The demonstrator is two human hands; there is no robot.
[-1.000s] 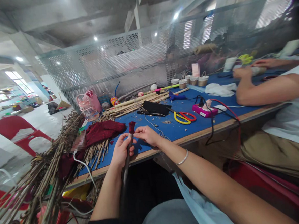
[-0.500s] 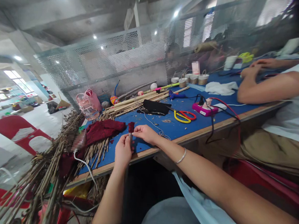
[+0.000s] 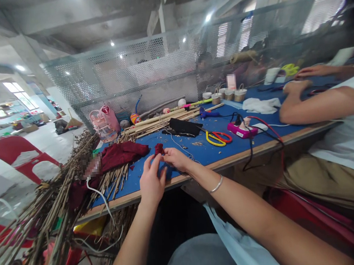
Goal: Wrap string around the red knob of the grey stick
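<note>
A small piece of dark red cloth (image 3: pixel 159 148), gathered round the top of a thin stick, stands up between my hands over the table's front edge. My left hand (image 3: pixel 151 181) closes at the base of this cloth with its fingertips and hides the stick below. From the right, my right hand (image 3: pixel 177 159) pinches against the side of the cloth; what lies in its fingertips is too small to make out. A larger dark red cloth (image 3: pixel 122 152) lies to the left on dry stalks (image 3: pixel 115 182). Loose thread (image 3: pixel 188 152) runs behind my right hand.
Scissors (image 3: pixel 215 138) with yellow and red handles, black cloth (image 3: pixel 185 127), pale sticks (image 3: pixel 152 125), a blue glue gun (image 3: pixel 208 113) and a purple power strip (image 3: pixel 242 130) lie on the blue table (image 3: pixel 208 156). At right, a co-worker's arm (image 3: pixel 319 105) rests on it.
My left hand has turned and shifted right, its fingers rising to the base of the cloth. The stick, visible in the earliest frame, is now hidden. The right hand has barely moved.
</note>
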